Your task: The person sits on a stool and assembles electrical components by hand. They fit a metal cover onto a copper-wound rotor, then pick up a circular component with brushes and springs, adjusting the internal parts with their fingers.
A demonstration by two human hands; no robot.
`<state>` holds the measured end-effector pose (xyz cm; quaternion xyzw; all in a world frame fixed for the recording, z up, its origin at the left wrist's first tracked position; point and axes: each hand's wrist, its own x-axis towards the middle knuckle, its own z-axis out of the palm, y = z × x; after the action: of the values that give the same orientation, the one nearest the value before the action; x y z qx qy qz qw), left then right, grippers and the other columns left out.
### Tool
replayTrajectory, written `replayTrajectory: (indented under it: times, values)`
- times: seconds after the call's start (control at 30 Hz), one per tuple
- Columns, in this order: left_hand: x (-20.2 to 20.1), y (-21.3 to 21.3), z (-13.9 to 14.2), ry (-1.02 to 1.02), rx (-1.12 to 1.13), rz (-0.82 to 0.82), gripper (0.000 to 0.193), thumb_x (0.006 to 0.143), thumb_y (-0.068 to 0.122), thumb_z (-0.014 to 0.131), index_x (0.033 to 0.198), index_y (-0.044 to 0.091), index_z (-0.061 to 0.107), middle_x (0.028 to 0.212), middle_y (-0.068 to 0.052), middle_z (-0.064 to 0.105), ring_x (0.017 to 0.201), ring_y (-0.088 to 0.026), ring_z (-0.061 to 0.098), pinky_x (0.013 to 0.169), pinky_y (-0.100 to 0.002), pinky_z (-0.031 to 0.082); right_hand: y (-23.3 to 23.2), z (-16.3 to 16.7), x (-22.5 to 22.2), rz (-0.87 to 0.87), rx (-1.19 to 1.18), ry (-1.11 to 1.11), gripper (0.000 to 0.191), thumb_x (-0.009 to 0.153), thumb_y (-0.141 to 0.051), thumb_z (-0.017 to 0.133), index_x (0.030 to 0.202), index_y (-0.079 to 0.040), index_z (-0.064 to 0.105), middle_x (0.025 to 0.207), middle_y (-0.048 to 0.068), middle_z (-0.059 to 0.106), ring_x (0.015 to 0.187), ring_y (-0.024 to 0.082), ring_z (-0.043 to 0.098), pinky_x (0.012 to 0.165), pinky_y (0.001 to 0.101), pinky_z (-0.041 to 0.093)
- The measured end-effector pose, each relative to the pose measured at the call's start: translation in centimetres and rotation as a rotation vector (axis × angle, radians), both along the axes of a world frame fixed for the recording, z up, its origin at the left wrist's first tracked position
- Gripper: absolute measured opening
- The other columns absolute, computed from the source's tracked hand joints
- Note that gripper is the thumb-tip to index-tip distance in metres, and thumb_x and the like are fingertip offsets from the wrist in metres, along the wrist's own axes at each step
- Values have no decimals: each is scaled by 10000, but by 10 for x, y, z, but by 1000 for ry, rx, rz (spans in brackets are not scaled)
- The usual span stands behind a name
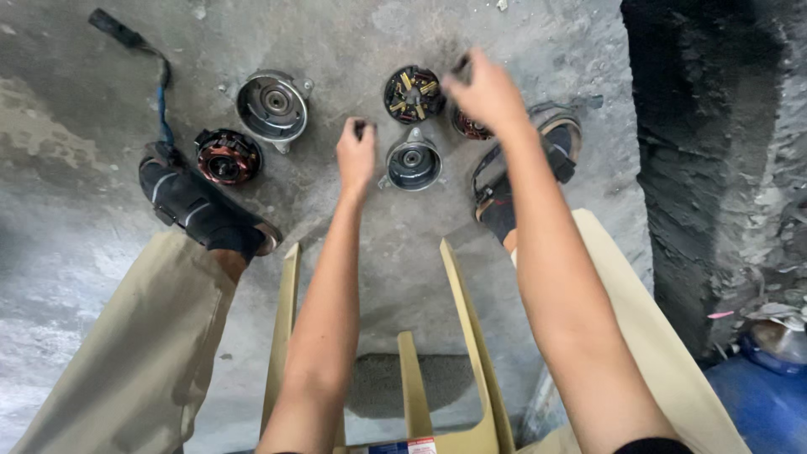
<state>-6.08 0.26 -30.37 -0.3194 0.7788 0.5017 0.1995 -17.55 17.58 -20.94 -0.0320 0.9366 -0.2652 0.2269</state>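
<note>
My left hand (356, 154) hangs over the concrete floor, fingers closed around a small dark part. It is just left of a small grey metal end cover (413, 161). My right hand (483, 91) reaches farther out and pinches a small dark piece next to a round brush-holder plate (413, 93) with brass and red parts. A dark red wound part (468, 127) lies partly hidden under my right hand.
A larger grey housing cover (273, 106) and a red wound coil part (227, 156) lie at the left, beside a blue cable with a black plug (160, 76). My sandalled feet (202, 210) flank a yellow plastic stool (445, 336). A dark wall (706, 151) stands at the right.
</note>
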Motion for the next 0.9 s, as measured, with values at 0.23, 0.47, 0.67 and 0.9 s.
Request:
replayTrajectory:
  times: [0.23, 0.47, 0.67, 0.9]
  values:
    - [-17, 33, 10, 106, -212, -57, 415, 833, 269, 777, 1096, -24, 646, 978, -195, 706, 883, -340, 686, 815, -435, 536, -26, -9, 3, 88, 337, -385, 523, 898, -547, 732, 1093, -65, 688, 1078, 208, 725, 1026, 418, 681, 845, 541, 532]
    - [-33, 29, 5, 293, -174, 23, 292, 961, 176, 667, 1180, -9, 721, 1085, -171, 734, 1018, -289, 707, 906, -398, 543, -21, 6, -3, -103, -53, -204, 505, 835, -458, 832, 1086, -36, 715, 965, 191, 729, 900, 368, 692, 756, 468, 535]
    - [-24, 11, 30, 174, 1067, 598, 453, 1064, 179, 437, 1316, -91, 700, 983, -138, 706, 817, -164, 590, 744, -281, 495, -4, 42, 10, -502, -542, -779, 296, 944, -324, 753, 1061, -54, 720, 744, 20, 572, 627, 109, 479, 546, 287, 353]
    - [-14, -2, 125, -48, 1055, 532, 365, 988, 70, 478, 1342, -20, 471, 1175, -170, 691, 1053, -316, 707, 905, -431, 606, 22, 126, 30, -649, -738, -699, 235, 960, -253, 712, 1103, -67, 726, 901, -35, 688, 718, 47, 554, 647, 218, 447]
